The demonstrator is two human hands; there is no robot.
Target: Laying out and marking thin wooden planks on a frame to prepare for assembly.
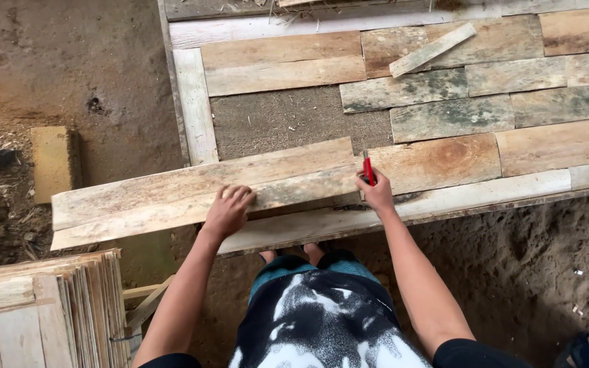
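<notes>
Head view, looking down. Left hand (pixel 228 210) lies flat on a long weathered plank (pixel 199 192), fingers (pixel 238 195) spread a little and pressing down, not gripping. Plank sits slantwise across the near-left corner of a panel frame (pixel 195 102), its left end hanging out past the frame over the dirt floor (pixel 90 61), its right end meeting the right hand. Right hand (pixel 378 193) holds a red marker (pixel 368 167), fingers closed round it in a pinch, tip up against the plank's right end, beside a tan board (pixel 438 162) already in its row. Progress, judging by what lies there: right part of the frame mostly filled w/ short boards in staggered rows, tan and grey-green (pixel 444 117) mixed; pale edge strips run along top, left and near side. One bare patch of backing (pixel 288 121) shows at centre-left, approx. the gap the plank lies next to, so I reckon that stretch is what's left; plank looks too long for it as is. A loose thin strip (pixel 432 49) lies diagonal on the upper boards, not fitted. Off the frame: stack of thin boards (pixel 42 313) on edge at lower left, a yellowish block (pixel 56 160) on the dirt. Person's knees in patterned shorts (pixel 322 313) at bottom centre.
</notes>
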